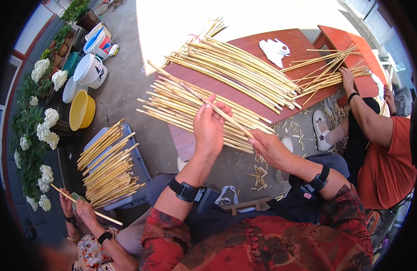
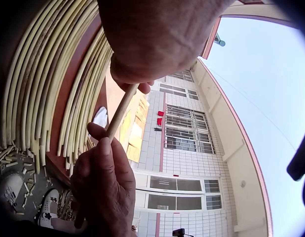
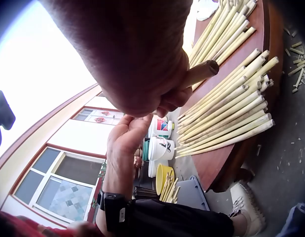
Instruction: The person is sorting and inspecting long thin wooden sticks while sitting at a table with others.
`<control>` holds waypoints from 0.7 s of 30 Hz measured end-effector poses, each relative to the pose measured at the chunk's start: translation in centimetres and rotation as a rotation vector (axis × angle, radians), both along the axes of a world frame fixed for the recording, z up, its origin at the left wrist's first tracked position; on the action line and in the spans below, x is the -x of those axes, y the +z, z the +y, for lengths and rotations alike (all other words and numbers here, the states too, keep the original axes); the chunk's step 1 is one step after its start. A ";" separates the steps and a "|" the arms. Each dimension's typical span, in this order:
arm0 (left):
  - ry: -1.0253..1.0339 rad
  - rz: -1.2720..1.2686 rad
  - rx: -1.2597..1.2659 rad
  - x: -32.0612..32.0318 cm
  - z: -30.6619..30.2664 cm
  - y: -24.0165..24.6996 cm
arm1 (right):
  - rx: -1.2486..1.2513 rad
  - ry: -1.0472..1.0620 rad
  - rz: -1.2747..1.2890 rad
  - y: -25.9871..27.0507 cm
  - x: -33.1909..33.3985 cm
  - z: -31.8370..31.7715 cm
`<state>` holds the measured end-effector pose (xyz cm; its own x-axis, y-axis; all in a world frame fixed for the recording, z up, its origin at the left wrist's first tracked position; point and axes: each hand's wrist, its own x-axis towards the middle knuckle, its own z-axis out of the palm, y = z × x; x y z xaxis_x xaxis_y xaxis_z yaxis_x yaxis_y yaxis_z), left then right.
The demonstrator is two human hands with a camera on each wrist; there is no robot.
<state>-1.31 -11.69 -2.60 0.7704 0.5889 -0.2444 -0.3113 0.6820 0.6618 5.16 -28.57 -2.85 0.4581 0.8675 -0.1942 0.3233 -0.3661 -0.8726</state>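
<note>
A long pale stick (image 1: 235, 123) with a darker brown stretch runs slantwise between my two hands. My left hand (image 1: 208, 131) is turned palm up, its thumb and fingers round the stick's middle. My right hand (image 1: 274, 149) grips the near end; in the left wrist view its thumb lies along the stick (image 2: 122, 111). The cut end (image 3: 207, 70) pokes out past the right hand in the right wrist view. Just beyond my hands, a pile of similar sticks (image 1: 172, 101) lies on the red-brown table (image 1: 186, 140).
A second row of sticks (image 1: 235, 67) and a white cloth (image 1: 274, 50) lie farther back. At right a person handles thin sticks (image 1: 326, 74); at lower left another holds a stick (image 1: 97, 212) beside a blue crate (image 1: 140, 167) of sticks. Cut pieces (image 1: 260, 176) litter the floor.
</note>
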 end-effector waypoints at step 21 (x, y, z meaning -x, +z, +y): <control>0.065 0.019 0.047 -0.1 1.4 -0.2 | -0.086 0.025 -0.699 0.4 -0.4 0.3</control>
<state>-1.19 -10.26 -2.75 0.7256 0.6251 -0.2876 -0.3435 0.6912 0.6359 5.59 -28.23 -2.43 0.4299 0.8786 0.2080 0.8264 -0.2901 -0.4826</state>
